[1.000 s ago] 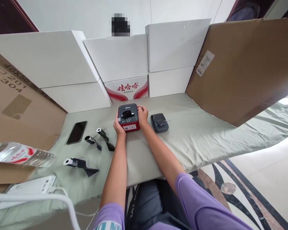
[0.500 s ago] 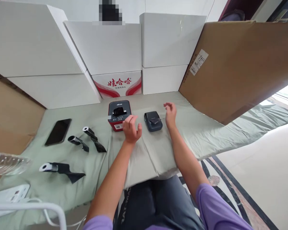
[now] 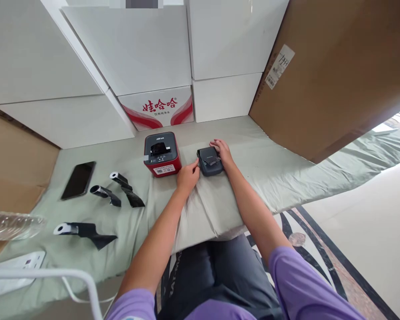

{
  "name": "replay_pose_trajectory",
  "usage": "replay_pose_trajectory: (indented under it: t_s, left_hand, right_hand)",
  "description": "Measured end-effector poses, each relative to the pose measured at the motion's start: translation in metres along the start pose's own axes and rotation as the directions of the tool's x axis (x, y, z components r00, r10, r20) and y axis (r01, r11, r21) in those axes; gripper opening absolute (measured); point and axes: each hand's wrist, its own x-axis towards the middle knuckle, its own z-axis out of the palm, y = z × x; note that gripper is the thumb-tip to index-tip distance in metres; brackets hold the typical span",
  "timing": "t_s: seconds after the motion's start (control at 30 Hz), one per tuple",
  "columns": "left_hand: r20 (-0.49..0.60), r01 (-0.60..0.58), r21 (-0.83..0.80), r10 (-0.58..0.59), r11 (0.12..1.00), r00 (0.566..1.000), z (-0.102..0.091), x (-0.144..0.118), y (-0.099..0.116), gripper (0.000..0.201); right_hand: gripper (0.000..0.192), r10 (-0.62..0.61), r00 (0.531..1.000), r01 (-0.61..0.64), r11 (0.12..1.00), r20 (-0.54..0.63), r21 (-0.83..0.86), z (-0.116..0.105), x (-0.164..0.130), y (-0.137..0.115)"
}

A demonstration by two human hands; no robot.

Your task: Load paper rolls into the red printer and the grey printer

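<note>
A small dark-grey portable printer (image 3: 210,166) lies on the cloth between my hands, with a crumpled dark strip on its top. My left hand (image 3: 188,175) is at its left side, fingertips against the edge. Along its right side curls my right hand (image 3: 222,152), fingers bent round the far corner. Together they grip the device from both sides. Just left of my left hand stands a larger red and black printer (image 3: 166,156), with a black strip on top and a white label in front.
Several black-tailed rolls, one a roll (image 3: 85,231) near the front, lie to the left with a black phone (image 3: 78,180). A clear bottle (image 3: 18,226) and a white cable (image 3: 53,274) are farther left. White boxes (image 3: 130,49) and a brown carton (image 3: 320,75) wall the back and right.
Both hands have closed in on the small printer from either side. My left hand has come down from beside the red printer, and the view has tipped downward.
</note>
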Motion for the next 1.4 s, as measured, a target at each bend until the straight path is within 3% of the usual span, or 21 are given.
replay_pose_trajectory:
  t_s: [0.23,0.57,0.73,0.83,1.0,1.13,1.4]
  left_hand:
    - [0.054,0.062,0.035,-0.064,0.997,0.997,0.002,0.003,0.001,0.048]
    - [0.157,0.075,0.081,-0.087,0.994,0.984,-0.006,0.013,0.003,0.044]
    - [0.109,0.073,0.192,-0.095,0.979,0.99,-0.004,0.01,0.008,0.049]
    - [0.117,0.077,0.177,-0.099,0.981,0.988,-0.004,0.007,0.009,0.05]
    - [0.077,0.098,0.124,-0.109,0.987,0.991,0.0,0.001,0.008,0.052]
    - [0.038,0.135,0.101,-0.14,0.986,0.989,0.007,-0.001,0.01,0.067]
    - [0.019,0.102,0.026,-0.103,0.994,0.995,0.01,-0.001,0.007,0.067]
  right_hand:
    - [0.03,0.028,0.999,-0.027,0.999,-0.026,0.033,0.003,0.005,0.003]
    - [0.045,0.015,0.999,-0.014,1.0,-0.033,0.017,0.001,0.006,0.01]
    - [0.04,0.007,0.998,-0.004,0.999,-0.057,0.051,0.002,0.004,0.007]
    - [0.04,0.014,0.999,-0.012,0.999,-0.05,0.05,0.001,0.003,0.005]
    - [0.041,-0.038,0.998,0.033,0.995,0.045,0.097,-0.004,-0.003,0.0]
    - [0.058,-0.073,0.985,0.063,0.996,0.157,0.068,-0.008,-0.01,-0.005]
    - [0.067,-0.039,0.978,0.041,0.999,0.205,-0.004,-0.014,-0.017,-0.012]
